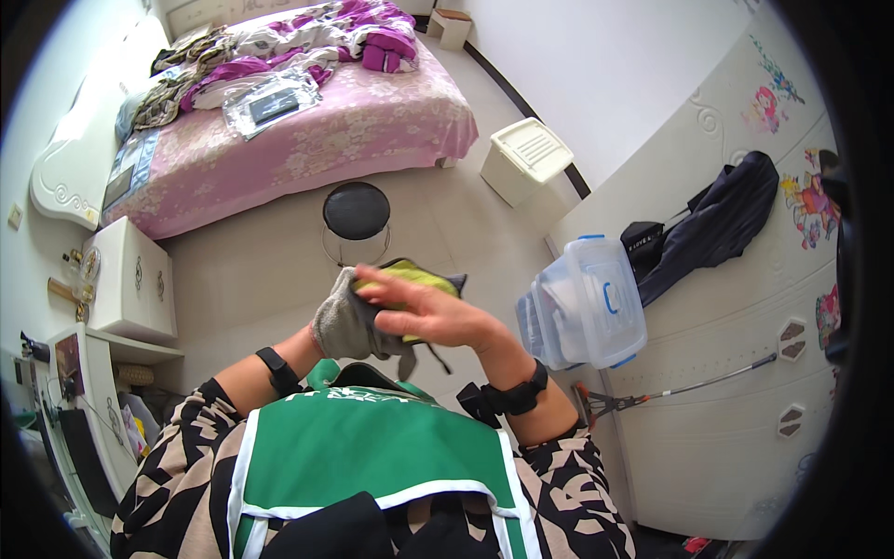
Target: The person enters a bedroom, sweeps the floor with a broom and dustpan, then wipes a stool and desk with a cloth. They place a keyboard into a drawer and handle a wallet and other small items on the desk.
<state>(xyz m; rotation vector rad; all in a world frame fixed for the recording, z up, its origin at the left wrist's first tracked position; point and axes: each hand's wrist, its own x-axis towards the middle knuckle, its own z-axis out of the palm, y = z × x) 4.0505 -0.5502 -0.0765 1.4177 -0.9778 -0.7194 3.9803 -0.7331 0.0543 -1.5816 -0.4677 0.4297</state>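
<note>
My left hand (345,315) is covered by a grey knitted work glove, and its fingers are mostly hidden. Against the glove's far side is a yellow-green fabric piece with dark edges (430,277); I cannot tell whether it is a cloth or part of a glove. A dark strap end hangs below it. My bare right hand (433,315) reaches across from the right with its fingers stretched out, over the grey glove and the yellow-green piece. It looks to be touching them, without closing round them. Both hands are in front of my green apron (372,447).
A round black stool (357,211) stands just beyond my hands. The bed (307,158) is farther off. To the right are a clear storage box with blue handles (605,298), a cream bin (526,158) and a long-handled grabber (670,392) by the wardrobe. A white cabinet (135,279) stands left.
</note>
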